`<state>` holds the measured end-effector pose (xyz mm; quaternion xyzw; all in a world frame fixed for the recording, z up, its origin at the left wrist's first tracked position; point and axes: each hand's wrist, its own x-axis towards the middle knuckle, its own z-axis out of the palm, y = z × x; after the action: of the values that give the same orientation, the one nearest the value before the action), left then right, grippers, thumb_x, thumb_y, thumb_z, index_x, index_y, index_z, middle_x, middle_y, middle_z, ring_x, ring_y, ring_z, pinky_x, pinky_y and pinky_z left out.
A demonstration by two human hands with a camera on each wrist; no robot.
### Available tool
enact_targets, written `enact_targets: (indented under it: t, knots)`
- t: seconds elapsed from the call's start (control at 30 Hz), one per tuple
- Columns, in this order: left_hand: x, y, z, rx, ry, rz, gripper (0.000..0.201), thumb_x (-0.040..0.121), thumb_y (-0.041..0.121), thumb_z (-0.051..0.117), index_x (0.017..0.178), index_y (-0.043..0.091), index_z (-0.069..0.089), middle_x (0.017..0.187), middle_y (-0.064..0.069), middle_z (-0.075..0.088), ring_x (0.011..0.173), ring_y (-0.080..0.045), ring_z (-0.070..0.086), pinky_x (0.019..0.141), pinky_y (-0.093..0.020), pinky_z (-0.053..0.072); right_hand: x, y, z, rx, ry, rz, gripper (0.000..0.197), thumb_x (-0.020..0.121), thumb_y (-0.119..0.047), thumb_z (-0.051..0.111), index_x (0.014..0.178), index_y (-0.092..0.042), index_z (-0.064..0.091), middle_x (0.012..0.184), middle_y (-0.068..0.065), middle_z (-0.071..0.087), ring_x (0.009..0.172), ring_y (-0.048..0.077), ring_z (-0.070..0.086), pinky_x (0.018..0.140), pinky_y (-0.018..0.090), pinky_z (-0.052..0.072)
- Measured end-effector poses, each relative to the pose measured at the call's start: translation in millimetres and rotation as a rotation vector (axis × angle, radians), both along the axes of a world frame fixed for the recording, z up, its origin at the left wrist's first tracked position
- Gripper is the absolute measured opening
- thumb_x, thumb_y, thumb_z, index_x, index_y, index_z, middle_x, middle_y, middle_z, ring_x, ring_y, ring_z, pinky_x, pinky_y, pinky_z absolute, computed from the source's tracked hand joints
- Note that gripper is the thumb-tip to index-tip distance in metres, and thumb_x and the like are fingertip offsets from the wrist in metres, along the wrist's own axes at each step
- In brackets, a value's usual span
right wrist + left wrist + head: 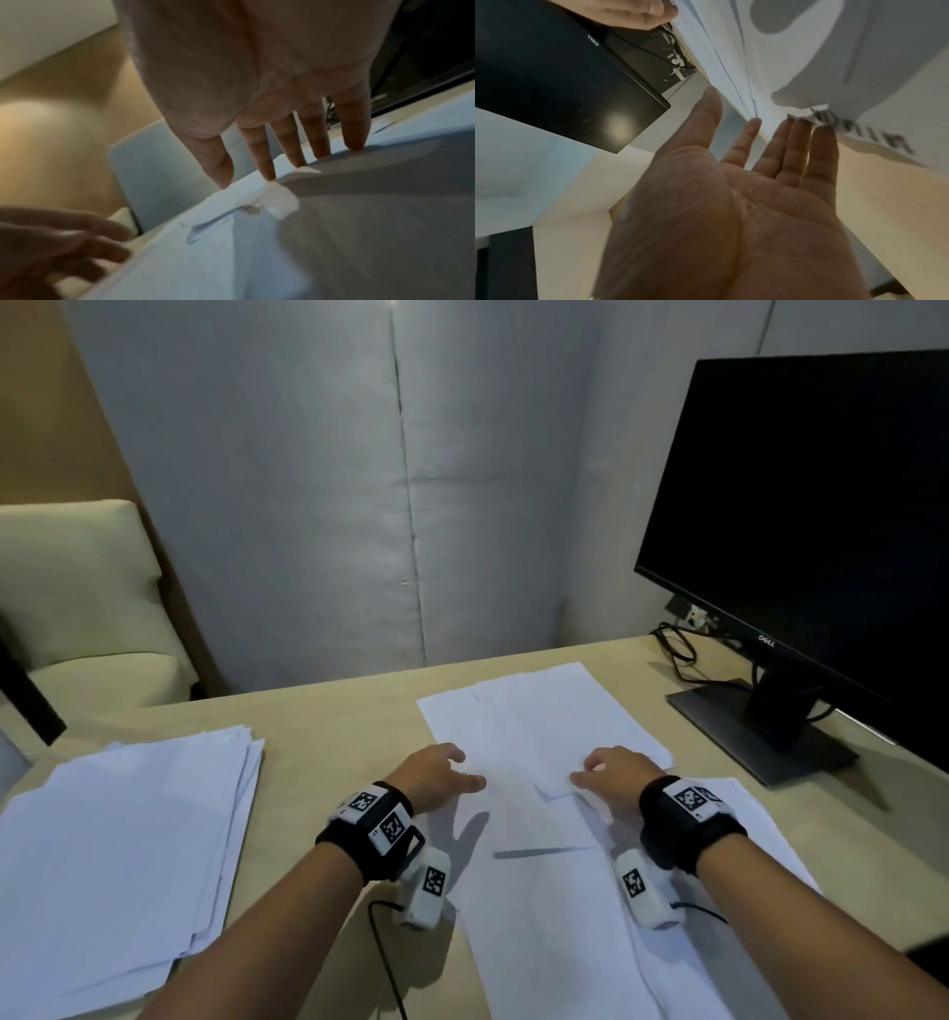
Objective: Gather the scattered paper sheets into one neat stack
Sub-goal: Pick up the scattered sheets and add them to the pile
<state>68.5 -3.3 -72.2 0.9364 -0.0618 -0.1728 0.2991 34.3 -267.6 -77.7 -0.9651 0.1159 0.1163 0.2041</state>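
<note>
Several white sheets (539,716) lie overlapping and askew on the table's middle, and one more sheet (765,824) pokes out at the right. A thicker pile of sheets (123,839) sits at the left. My left hand (444,775) rests with straight fingers (795,138) on the left edge of the middle sheets (795,50). My right hand (611,770) touches the same sheets (372,233) with straight fingertips (295,158), beside a curled-up corner (280,201). Neither hand grips anything.
A black monitor (801,505) on a flat stand (760,737) fills the table's right side, with cables (683,654) behind it. A padded grey wall closes the back. A cream chair (77,598) stands off the table's left. Bare tabletop (328,747) separates the pile from the middle sheets.
</note>
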Motion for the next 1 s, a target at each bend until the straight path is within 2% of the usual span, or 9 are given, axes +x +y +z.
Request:
enact_targets:
  t: [0.17,0.33,0.43,0.53,0.6,0.7,0.83,0.93,1.0]
  knots:
    - [2.3,-3.3,-5.3,0.001,-0.039,0.041,0.060,0.089,0.047,0.067,0.139,0.016,0.051,0.138,-0.007,0.055,0.119,-0.023,0.055,0.096,-0.033,0.047,3.7,-1.6,3.8,0.413,-0.163,-0.130,0.026,0.092,-0.034,0.064,0.097,-0.009,0.068,0.107,0.009,0.070,0.095,0.023,0.064,0.081,0.031,0.050]
    - [12.8,-6.0,-10.3,-0.143,0.011,0.152,0.065,0.090,0.045,0.067,0.142,0.012,0.047,0.143,-0.009,0.052,0.124,-0.025,0.054,0.100,-0.037,0.047,26.6,-20.5,9.7,0.118,-0.086,-0.231,0.055,0.092,-0.040,0.057,0.138,-0.012,0.049,0.142,0.013,0.050,0.128,0.034,0.049,0.106,0.040,0.041]
    - [22.2,-6.9,-16.4,-0.216,0.044,0.206,0.069,0.089,0.044,0.068,0.143,0.008,0.045,0.142,-0.011,0.053,0.127,-0.028,0.053,0.101,-0.037,0.046,37.0,-15.6,5.4,0.065,0.025,-0.181,0.052,0.091,-0.043,0.055,0.131,-0.010,0.054,0.135,0.014,0.055,0.120,0.035,0.053,0.100,0.038,0.045]
    - [28.1,-7.4,-19.2,-0.329,0.116,0.259,0.052,0.082,0.045,0.072,0.115,0.008,0.058,0.103,-0.017,0.065,0.092,-0.035,0.064,0.076,-0.036,0.047,38.8,0.9,1.2,-0.044,-0.011,-0.092,0.037,0.088,-0.045,0.054,0.104,-0.014,0.065,0.116,0.010,0.061,0.111,0.035,0.054,0.090,0.037,0.047]
    - [30.9,-5.9,-20.4,-0.437,0.160,0.325,0.040,0.078,0.041,0.076,0.082,0.013,0.047,0.068,-0.008,0.047,0.059,-0.024,0.045,0.061,-0.034,0.035,38.1,13.7,-2.2,-0.059,-0.032,-0.031,0.033,0.089,-0.044,0.055,0.105,-0.018,0.068,0.118,0.005,0.060,0.115,0.032,0.052,0.094,0.039,0.047]
    - [34.5,-0.7,-18.2,-0.542,0.219,0.420,0.048,0.066,0.041,0.082,0.075,0.000,0.057,0.053,-0.005,0.044,0.045,-0.019,0.037,0.054,-0.032,0.033,34.0,31.2,-4.1,-0.025,-0.047,0.060,0.025,0.087,-0.043,0.056,0.104,-0.029,0.069,0.122,-0.004,0.061,0.114,0.024,0.055,0.096,0.038,0.048]
    - [41.3,10.4,-18.4,-0.626,0.254,0.469,0.050,0.063,0.037,0.085,0.095,0.000,0.074,0.079,-0.012,0.074,0.065,-0.033,0.071,0.072,-0.046,0.061,30.2,46.0,-4.0,0.045,-0.032,0.132,0.020,0.088,-0.040,0.057,0.093,-0.029,0.073,0.100,-0.009,0.071,0.091,0.014,0.061,0.081,0.028,0.051]
    - [51.0,20.1,-28.7,-0.712,0.259,0.514,0.069,0.048,0.031,0.089,0.104,-0.006,0.071,0.097,-0.021,0.075,0.089,-0.040,0.073,0.090,-0.058,0.055,26.7,50.5,3.2,0.080,-0.011,0.142,0.020,0.090,-0.043,0.057,0.093,-0.030,0.071,0.094,-0.008,0.071,0.091,0.013,0.062,0.078,0.027,0.049]
    - [52.3,23.0,-26.6,-0.693,0.248,0.503,0.077,0.043,0.032,0.086,0.106,-0.010,0.069,0.098,-0.022,0.074,0.088,-0.036,0.073,0.090,-0.047,0.055,25.9,50.7,6.9,0.104,-0.002,0.137,0.021,0.091,-0.043,0.056,0.096,-0.030,0.071,0.093,-0.009,0.070,0.091,0.012,0.061,0.076,0.027,0.048]
